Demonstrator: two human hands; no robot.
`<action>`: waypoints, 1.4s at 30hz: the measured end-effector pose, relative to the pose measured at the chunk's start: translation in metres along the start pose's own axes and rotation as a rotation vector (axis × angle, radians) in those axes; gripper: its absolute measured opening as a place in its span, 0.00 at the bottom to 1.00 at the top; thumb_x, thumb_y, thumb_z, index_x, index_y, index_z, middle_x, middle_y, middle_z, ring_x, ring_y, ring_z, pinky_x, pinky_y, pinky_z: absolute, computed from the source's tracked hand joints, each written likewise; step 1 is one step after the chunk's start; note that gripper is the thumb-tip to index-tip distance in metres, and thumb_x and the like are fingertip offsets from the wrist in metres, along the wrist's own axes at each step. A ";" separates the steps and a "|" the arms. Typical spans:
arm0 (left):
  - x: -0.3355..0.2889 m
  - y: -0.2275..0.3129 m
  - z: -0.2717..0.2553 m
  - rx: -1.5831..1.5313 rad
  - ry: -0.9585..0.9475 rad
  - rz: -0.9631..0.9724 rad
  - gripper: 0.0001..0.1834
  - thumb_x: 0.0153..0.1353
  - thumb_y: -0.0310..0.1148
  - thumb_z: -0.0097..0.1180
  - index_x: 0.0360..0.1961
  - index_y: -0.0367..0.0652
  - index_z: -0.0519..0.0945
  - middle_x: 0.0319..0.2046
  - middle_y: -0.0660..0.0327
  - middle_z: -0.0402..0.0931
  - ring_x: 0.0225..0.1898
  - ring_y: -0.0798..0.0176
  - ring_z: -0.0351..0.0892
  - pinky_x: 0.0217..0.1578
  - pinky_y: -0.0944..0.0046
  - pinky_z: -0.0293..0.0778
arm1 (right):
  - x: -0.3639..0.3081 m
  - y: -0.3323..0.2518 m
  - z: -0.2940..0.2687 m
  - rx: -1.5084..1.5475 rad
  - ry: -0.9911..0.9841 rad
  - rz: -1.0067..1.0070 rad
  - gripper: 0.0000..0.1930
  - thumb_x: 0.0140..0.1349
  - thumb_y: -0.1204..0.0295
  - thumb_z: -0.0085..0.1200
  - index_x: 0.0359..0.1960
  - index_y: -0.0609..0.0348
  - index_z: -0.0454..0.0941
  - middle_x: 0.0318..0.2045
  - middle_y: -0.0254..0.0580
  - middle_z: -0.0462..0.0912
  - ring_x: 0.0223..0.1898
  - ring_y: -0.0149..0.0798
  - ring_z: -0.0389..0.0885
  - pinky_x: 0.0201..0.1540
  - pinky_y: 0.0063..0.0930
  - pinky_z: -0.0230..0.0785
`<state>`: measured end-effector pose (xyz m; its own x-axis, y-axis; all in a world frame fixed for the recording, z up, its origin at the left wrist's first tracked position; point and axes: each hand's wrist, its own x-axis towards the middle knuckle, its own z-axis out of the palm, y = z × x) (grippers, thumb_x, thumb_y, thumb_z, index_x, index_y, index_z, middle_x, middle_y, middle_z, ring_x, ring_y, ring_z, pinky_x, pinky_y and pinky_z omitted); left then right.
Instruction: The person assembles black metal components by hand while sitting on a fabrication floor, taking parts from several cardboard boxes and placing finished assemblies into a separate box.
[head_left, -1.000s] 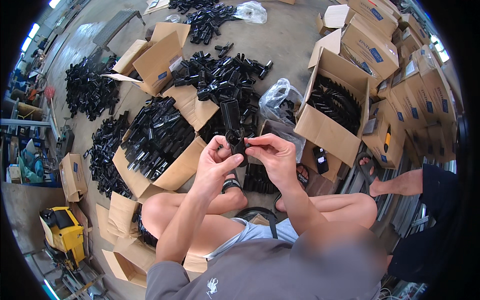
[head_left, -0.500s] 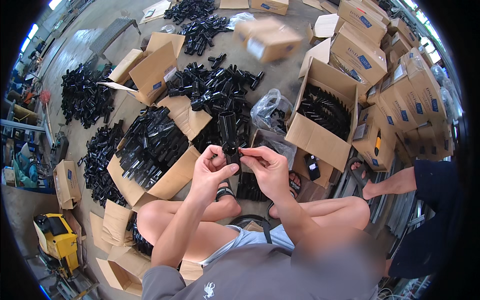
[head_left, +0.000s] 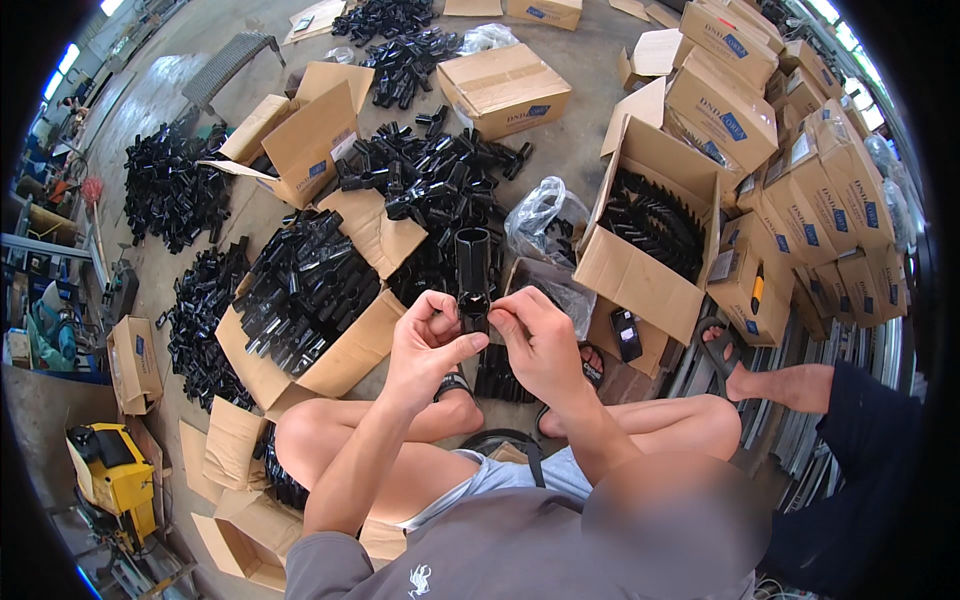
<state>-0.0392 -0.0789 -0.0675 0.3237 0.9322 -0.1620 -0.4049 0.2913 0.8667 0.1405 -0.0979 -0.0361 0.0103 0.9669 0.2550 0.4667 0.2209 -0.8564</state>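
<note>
Upright in front of me is a black plastic tube fitting, its round hollow end facing up. My left hand is closed around its lower part, with the thumb laid across the front. At the fitting's right side, the fingertips of my right hand are pinched together. Whatever lies between those fingertips is too small to make out. Below my hands, between my feet, more black fittings lie in a row. A large heap of loose black fittings spreads just beyond.
An open carton of fittings stands left, another open carton right. Further heaps lie on the floor. A closed carton sits ahead. Stacked cartons rise at right, near another person's leg. A phone lies nearby.
The tube fitting and both hands have shifted slightly right. A carton ahead, blurred by motion before, now rests still on the floor a little further left.
</note>
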 end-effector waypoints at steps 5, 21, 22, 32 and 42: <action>0.000 0.006 0.004 -0.030 -0.003 -0.045 0.21 0.58 0.19 0.72 0.41 0.47 0.70 0.28 0.78 0.65 0.29 0.84 0.64 0.27 0.78 0.64 | -0.002 0.010 0.003 -0.053 -0.025 -0.112 0.05 0.69 0.76 0.58 0.44 0.64 0.80 0.34 0.47 0.80 0.35 0.49 0.82 0.37 0.39 0.74; 0.002 0.002 0.005 -0.139 -0.023 -0.069 0.20 0.59 0.15 0.69 0.43 0.45 0.72 0.48 0.60 0.84 0.44 0.76 0.81 0.46 0.73 0.78 | -0.003 0.016 0.014 0.124 0.074 -0.079 0.05 0.68 0.74 0.58 0.38 0.64 0.78 0.32 0.51 0.78 0.34 0.56 0.81 0.35 0.44 0.74; 0.003 0.002 0.005 -0.154 -0.031 -0.074 0.20 0.59 0.15 0.69 0.43 0.45 0.71 0.51 0.57 0.85 0.46 0.75 0.82 0.47 0.73 0.78 | -0.001 0.022 0.015 0.042 0.087 -0.146 0.05 0.68 0.74 0.59 0.37 0.64 0.78 0.31 0.50 0.78 0.33 0.55 0.81 0.34 0.44 0.73; -0.001 -0.003 0.004 -0.113 -0.045 -0.118 0.19 0.61 0.16 0.68 0.42 0.46 0.70 0.52 0.57 0.85 0.45 0.73 0.83 0.41 0.74 0.81 | -0.005 0.036 0.020 -0.007 0.186 -0.239 0.08 0.67 0.72 0.59 0.33 0.62 0.77 0.28 0.47 0.77 0.31 0.53 0.79 0.32 0.43 0.71; -0.002 -0.009 0.013 -0.105 -0.047 -0.116 0.20 0.60 0.17 0.69 0.40 0.49 0.70 0.33 0.71 0.81 0.33 0.81 0.75 0.29 0.78 0.68 | -0.006 0.044 0.019 -0.157 0.342 -0.357 0.13 0.62 0.64 0.65 0.25 0.58 0.79 0.25 0.40 0.77 0.30 0.49 0.76 0.34 0.43 0.67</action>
<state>-0.0249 -0.0862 -0.0682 0.4127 0.8804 -0.2338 -0.4488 0.4199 0.7889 0.1444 -0.0911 -0.0840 0.1023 0.7320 0.6736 0.6209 0.4820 -0.6182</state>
